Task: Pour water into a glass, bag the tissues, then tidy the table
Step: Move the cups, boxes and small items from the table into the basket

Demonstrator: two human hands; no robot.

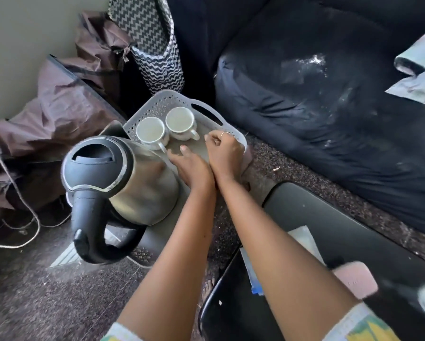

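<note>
A grey perforated tray sits low on the floor and carries two white cups and a steel kettle with a black lid and handle. My right hand is curled over the tray's near right rim, a ring on one finger. My left hand lies palm down on the tray floor between the kettle and the rim, thumb stretched toward the cups. Its fingers are hidden, so its grip is unclear. No glass or tissues can be made out.
A black table at the lower right holds a pale packet and a blurred pink object. A dark sofa stands behind, with a zigzag-patterned bag and brown bags at the left. A cord trails over the floor.
</note>
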